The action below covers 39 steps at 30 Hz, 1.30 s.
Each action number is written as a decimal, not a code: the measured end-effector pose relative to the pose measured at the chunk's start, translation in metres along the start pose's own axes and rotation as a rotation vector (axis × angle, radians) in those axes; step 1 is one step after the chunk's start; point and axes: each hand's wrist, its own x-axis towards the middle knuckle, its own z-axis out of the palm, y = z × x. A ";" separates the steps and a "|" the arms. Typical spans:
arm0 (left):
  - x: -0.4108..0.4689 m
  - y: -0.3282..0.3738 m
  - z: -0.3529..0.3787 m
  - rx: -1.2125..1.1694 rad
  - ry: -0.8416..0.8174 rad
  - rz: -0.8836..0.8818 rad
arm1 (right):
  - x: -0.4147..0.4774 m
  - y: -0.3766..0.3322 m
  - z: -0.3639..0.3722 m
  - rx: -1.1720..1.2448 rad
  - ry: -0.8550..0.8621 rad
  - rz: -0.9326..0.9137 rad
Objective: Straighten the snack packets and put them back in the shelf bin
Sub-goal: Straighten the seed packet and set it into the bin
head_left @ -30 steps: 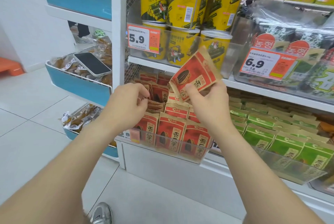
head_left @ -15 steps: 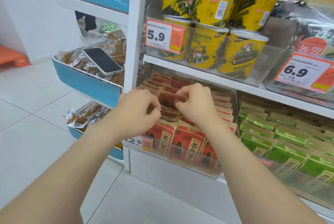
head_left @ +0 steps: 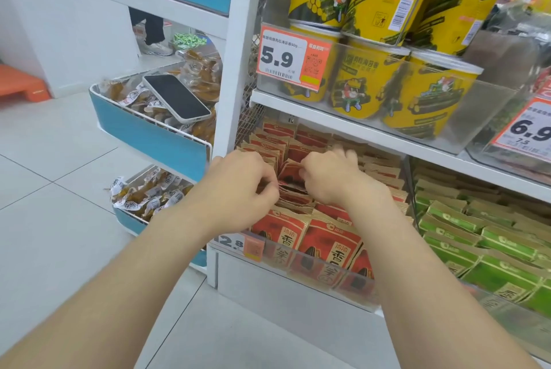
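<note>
**Both hands in the red packet bin**

At the centre of the frame, the left hand (head_left: 241, 186) and right hand (head_left: 331, 178) were sunk among the red packets (head_left: 325, 240) in the clear bin (head_left: 316, 274) on the lower shelf. Between them a single packet (head_left: 290, 173) stood partly tucked into the rows, tilted. The right grip was curled tight, fingertips pinching that packet's top right edge. The left grip was closed too, its fingers bent down at the packet's left side; whether they actually had hold of it could not be told.

The front packets stood upright against the bin's wall, those behind leaning in uneven rows. Right of the bin, green packets (head_left: 477, 237) filled the neighbouring section. Above, in the upper right, yellow tubs (head_left: 363, 82) sat stacked behind a 5.9 price tag (head_left: 293, 58). At middle left, a phone (head_left: 176, 97) lay face up on bagged snacks in a blue basket (head_left: 149, 136).
</note>
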 end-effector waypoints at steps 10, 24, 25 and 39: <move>0.002 -0.003 0.003 -0.002 0.012 0.025 | 0.002 0.005 -0.014 0.110 0.092 -0.066; 0.002 -0.006 0.005 -0.001 0.012 0.053 | 0.011 -0.002 -0.003 -0.012 0.143 0.025; 0.002 -0.006 0.004 0.004 0.002 0.052 | 0.010 -0.002 -0.003 -0.044 0.148 0.010; 0.000 -0.004 0.004 0.044 -0.025 0.043 | -0.003 -0.014 -0.017 0.029 -0.206 0.088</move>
